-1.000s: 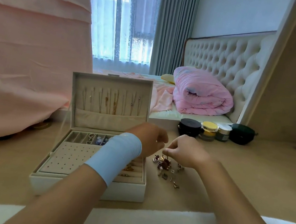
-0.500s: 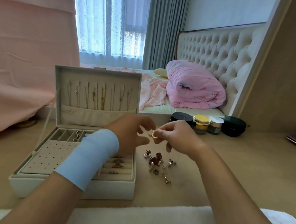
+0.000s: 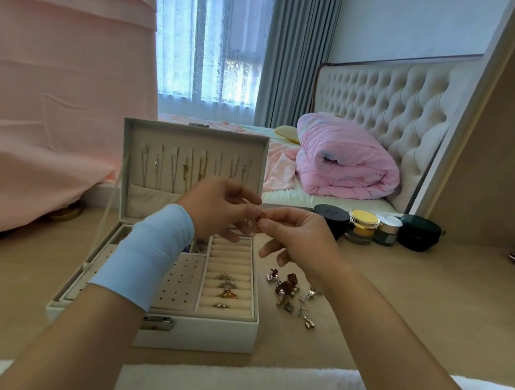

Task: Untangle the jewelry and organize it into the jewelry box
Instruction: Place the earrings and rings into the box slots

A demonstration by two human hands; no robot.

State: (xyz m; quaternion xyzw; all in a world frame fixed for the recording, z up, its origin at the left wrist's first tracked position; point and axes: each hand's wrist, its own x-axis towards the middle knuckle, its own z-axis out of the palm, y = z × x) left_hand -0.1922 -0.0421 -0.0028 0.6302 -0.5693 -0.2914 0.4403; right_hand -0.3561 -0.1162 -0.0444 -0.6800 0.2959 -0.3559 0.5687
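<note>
- Fingertips of the left hand (image 3: 218, 210) and right hand (image 3: 296, 238) pinch one small gold piece of jewelry (image 3: 258, 221) between them.
- They hover above the open white jewelry box (image 3: 157, 327), rings in its slots.
- Loose tangled jewelry pile (image 3: 289, 292) lies just right of the box on the tan table (image 3: 417, 304).

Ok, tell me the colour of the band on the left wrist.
Light blue wristband, clearest in the head view.

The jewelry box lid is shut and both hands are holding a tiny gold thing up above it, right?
Not quite. The head view shows the jewelry box with its lid open, chains hanging inside it. The rest holds: the left hand and right hand pinch a small gold piece together above it.
</note>
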